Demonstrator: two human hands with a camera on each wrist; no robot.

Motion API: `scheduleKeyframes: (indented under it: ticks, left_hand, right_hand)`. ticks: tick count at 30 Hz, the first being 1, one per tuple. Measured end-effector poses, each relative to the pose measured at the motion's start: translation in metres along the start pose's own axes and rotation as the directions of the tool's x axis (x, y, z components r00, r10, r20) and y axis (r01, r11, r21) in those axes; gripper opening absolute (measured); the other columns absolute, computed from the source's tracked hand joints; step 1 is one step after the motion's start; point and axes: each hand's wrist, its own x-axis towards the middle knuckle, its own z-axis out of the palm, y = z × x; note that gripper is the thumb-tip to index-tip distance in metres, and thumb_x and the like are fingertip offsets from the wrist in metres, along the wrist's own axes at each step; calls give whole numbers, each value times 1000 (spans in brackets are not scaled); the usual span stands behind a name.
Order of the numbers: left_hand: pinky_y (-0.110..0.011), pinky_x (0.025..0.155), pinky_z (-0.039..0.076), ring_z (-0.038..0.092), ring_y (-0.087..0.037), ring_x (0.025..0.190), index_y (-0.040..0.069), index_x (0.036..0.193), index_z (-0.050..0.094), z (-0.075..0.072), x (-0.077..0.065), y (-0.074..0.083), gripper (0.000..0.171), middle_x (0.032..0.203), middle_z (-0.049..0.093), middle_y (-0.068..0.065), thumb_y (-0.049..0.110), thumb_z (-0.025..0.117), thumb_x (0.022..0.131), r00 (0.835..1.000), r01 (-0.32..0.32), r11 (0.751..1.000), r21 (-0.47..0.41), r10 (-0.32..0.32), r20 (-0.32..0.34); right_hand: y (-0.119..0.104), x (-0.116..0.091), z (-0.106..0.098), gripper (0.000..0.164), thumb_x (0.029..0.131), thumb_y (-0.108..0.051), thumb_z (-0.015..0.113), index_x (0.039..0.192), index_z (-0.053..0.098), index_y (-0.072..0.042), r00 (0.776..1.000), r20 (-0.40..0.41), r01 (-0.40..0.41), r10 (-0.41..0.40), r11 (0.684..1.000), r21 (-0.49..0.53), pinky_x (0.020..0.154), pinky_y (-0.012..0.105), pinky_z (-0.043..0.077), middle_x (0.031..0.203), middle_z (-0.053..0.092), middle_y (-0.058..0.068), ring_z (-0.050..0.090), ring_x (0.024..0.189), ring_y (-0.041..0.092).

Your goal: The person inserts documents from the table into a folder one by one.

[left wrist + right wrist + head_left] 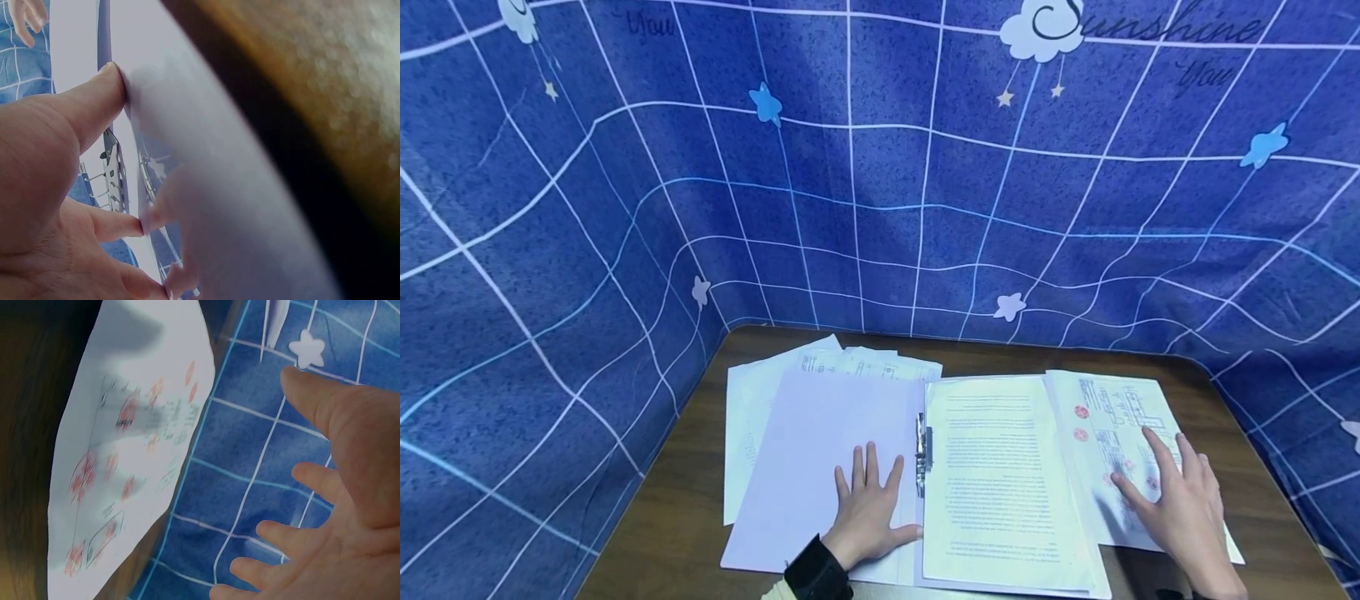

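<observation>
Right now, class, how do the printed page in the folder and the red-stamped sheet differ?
The printed page lies inside the open folder; the stamped sheet lies mostly beyond the folder's right edge. The printed page shows rows of dark text; the stamped sheet has red stamps and drawn lines. The right hand hides part of the stamped sheet, while the printed page's text is uncovered. Both are pale paper.

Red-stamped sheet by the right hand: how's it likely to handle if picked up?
Probably floppy: the red-stamped sheet looks like thin paper. Likely light for its size, for the same reason. Probably won't roll or tip, lying flat on the table.
</observation>
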Motion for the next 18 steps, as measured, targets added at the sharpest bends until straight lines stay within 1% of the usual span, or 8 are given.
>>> scheduleKeyframes:
  ticks: [3,7,11,14,18]
  left_hand:
    - [-83,109,4,3,-60,150,7,157,40,0,0,0,105,163,10,-39,68,75,79,1000,-2,1000,3,2,-3]
    - [-83,109,4,3,-60,150,7,157,41,1,0,-1,105,163,10,-39,68,75,79,1000,-2,1000,4,2,-4]
    - [-83,109,4,3,-59,150,7,157,40,1,1,-1,105,163,10,-38,69,75,79,1000,-2,1000,4,2,-3]
    - [-83,109,4,3,-59,150,8,158,40,1,1,-1,105,163,10,-38,69,75,79,1000,0,1000,5,0,-2]
    - [-83,109,4,3,-59,150,8,158,40,1,1,-1,105,163,10,-38,69,75,79,1000,3,1000,6,-3,2]
  right_hand:
    - [7,-1,-2,82,85,-25,81,152,38,-7,1000,13,-23,24,1000,-9,100,83,20,155,22,43,21,133,74]
    - [14,0,-4,80,89,-28,78,154,35,-6,996,50,-69,70,997,-25,101,82,19,156,19,41,20,134,73]
    - [23,0,-6,79,91,-30,76,154,34,-5,991,75,-108,110,994,-37,98,81,22,155,19,43,23,130,74]
    - [31,-1,-7,80,93,-32,75,155,33,-4,985,90,-142,145,989,-44,97,81,24,153,19,45,24,126,75]
    - [42,-4,-9,83,94,-40,72,157,30,-4,974,112,-194,199,979,-56,97,82,22,153,17,46,23,126,76]
